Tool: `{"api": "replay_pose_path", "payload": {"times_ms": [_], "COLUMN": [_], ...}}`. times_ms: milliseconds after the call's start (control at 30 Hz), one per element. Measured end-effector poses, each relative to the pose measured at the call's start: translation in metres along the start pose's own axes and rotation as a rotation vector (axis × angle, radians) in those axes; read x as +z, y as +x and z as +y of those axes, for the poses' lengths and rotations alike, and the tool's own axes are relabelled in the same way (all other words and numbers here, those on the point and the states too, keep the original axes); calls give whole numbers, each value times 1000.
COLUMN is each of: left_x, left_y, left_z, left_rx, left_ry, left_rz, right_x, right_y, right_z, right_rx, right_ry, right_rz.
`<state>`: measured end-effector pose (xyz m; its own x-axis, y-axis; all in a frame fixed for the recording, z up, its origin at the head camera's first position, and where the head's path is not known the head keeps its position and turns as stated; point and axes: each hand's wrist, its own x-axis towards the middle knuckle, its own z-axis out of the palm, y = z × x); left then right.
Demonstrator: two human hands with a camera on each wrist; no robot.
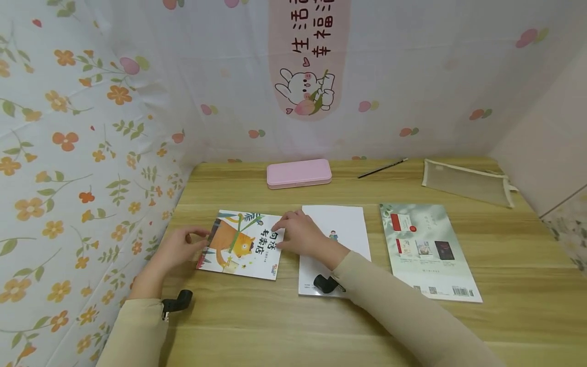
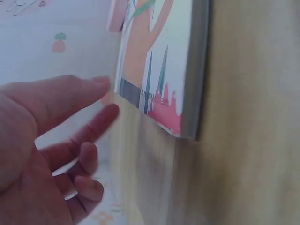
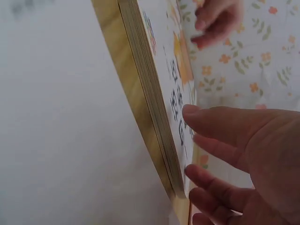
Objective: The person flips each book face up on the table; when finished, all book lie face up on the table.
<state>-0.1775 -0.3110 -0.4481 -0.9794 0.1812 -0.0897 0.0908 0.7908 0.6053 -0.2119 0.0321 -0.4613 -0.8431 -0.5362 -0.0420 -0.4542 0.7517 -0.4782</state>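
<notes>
A square picture book (image 1: 243,244) with an orange animal and Chinese characters on its cover lies flat on the table. My left hand (image 1: 181,247) is at its left edge, thumb and index finger apart; in the left wrist view, the fingertips (image 2: 105,84) are close by the book's corner (image 2: 161,105). On the other side, my right hand (image 1: 300,234) hovers over the right edge with its fingers loosely bent. From the right wrist, the thumb appears at the cover (image 3: 173,93); whether it touches cannot be told. Neither hand grips the book.
Right of the picture book, a white booklet (image 1: 337,219) lies partly under my right forearm. Farther right is a green-and-white magazine (image 1: 431,260). Along the back are a pink pencil case (image 1: 299,173), a dark pencil (image 1: 382,168) and a mesh pouch (image 1: 468,183). Floral cloth (image 1: 69,204) hangs at the left.
</notes>
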Motion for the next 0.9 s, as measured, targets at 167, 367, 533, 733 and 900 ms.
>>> {"api": "replay_pose_path", "payload": {"times_ms": [167,367,533,733,900], "left_x": [-5,-6,-5,-2,-1], "left_y": [28,52,61,65,67], "left_z": [-1,-2,-7,-12,-11], "left_rx": [39,147,148,169,213], "left_ry": [-63,-47,-28,-29,-4], "left_rz": [-50,-73,-116,-147,-129], "right_x": [6,10,18,26,26], "right_y": [-14,-29,-40,-47,-49], "right_z": [-6,-21,-33,-39,-40], "right_rx": [-19,-6,-3,-8,21], "right_ry": [66,21,-8,-72,-75], "right_rz": [-31,-49,-48,-17,19]}}
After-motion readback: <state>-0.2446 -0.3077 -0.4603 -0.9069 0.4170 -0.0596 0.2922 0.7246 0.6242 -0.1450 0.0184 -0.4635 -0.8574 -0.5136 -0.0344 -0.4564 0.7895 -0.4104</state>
